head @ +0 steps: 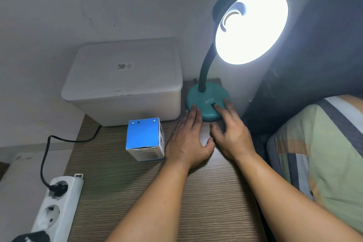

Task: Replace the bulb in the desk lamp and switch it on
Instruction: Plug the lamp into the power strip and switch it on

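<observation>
Since the lamp is already glowing, the job looks close to done, and what is left is a matter of handling. At far left lies one white power strip [57, 206] with one black plug [59, 187] in it, whose cord [46, 155] runs up behind one white lidded tub [125, 80] at the back of the desk [157, 202]. In front of the tub stands one blue bulb box [145, 139], light card by the look of it, just beside the left hand [188, 139]. That hand lies flat, fingers straight and close together, their tips touching the left edge of the teal base [208, 104]; it seems to steady the lamp [208, 76] rather than grip it. The right hand [231, 135] has its fingers spread, the forefinger lying on the dark switch [214, 106] and another finger reaching to the base's right edge. I judge the base heavy enough to stay put, yet smooth and liable to slide under a push, so bracing it low on the rim is the right hold. The one gooseneck [205, 70] should bend stiffly and is no place to pull. Up and to the right, one shade [253, 25] faces the camera, and the one bulb [230, 19] in it is lit; it is likely fragile and soon warm, best held by its body. At far right lies one striped pillow [322, 153].
</observation>
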The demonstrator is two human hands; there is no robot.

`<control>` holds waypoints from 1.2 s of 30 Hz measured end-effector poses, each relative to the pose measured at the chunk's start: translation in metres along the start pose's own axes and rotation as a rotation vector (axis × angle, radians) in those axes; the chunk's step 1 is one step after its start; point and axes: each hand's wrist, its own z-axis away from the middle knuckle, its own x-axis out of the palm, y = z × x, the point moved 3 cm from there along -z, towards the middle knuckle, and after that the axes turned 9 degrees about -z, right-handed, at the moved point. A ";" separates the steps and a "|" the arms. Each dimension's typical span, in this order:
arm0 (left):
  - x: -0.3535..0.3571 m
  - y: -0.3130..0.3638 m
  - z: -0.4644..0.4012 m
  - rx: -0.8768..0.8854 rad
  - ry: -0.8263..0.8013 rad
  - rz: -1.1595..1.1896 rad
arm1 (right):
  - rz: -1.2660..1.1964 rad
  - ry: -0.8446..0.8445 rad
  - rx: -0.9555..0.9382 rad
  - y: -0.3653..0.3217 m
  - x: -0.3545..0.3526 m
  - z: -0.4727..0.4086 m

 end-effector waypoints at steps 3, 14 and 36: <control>0.001 -0.001 0.000 -0.002 -0.001 0.008 | -0.003 0.007 -0.004 -0.001 0.000 0.000; 0.003 -0.002 -0.002 0.015 0.005 -0.011 | 0.020 0.009 -0.019 -0.002 0.000 -0.001; 0.014 -0.008 -0.005 0.026 -0.022 -0.020 | 0.323 -0.038 -0.009 -0.008 -0.004 -0.005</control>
